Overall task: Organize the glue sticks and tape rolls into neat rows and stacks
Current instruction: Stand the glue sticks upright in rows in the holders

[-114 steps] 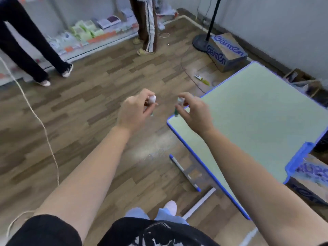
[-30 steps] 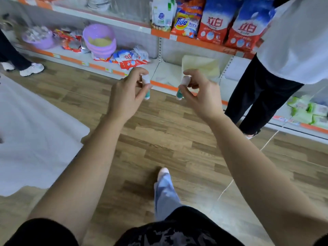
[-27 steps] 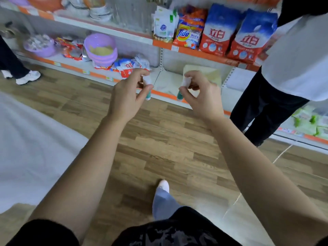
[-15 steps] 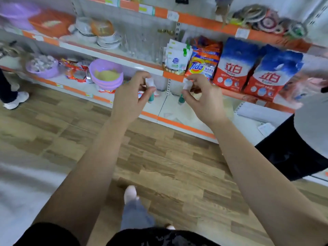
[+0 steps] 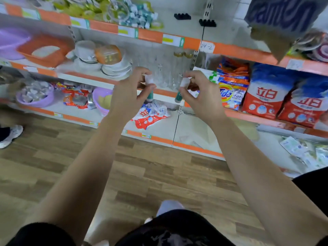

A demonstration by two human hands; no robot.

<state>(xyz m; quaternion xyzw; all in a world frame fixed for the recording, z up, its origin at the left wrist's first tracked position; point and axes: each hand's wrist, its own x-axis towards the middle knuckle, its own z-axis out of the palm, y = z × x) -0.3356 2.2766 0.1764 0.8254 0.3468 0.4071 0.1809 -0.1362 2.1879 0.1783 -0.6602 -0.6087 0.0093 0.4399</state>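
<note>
Shop aisle, plank floor (image 5: 159, 174), facing a white shelving unit (image 5: 193, 55) with orange price rails. Item one: left glue stick (image 5: 148, 80), white cap up, green barrel down, near upright, pinched between thumb and curled fingers of the left hand (image 5: 127, 93). Item two: right glue stick (image 5: 184, 83), same make, cap up, foot tilted inward toward the other stick, pinched likewise by the right hand (image 5: 200, 96). Both hands are raised side by side at mid-shelf height, apart, and the sticks do not touch. Destination, by judgement: top shelf (image 5: 150, 35), where a loose heap of glue sticks (image 5: 136, 13) lies mixed with tape rolls (image 5: 113, 9), blurred and unsorted. That heap sits above and ahead of both hands, somewhat to the left, so the left hand is the nearer; each stick, held cap up, would need only lifting to stand in a row. Surroundings: stacked plates (image 5: 115, 68) on the middle shelf, a purple bowl (image 5: 101, 100) below, red and blue detergent bags (image 5: 266, 93) to the right, a cardboard box (image 5: 280, 18) at upper right. Another person's shoe (image 5: 10, 135) shows at the left edge.
</note>
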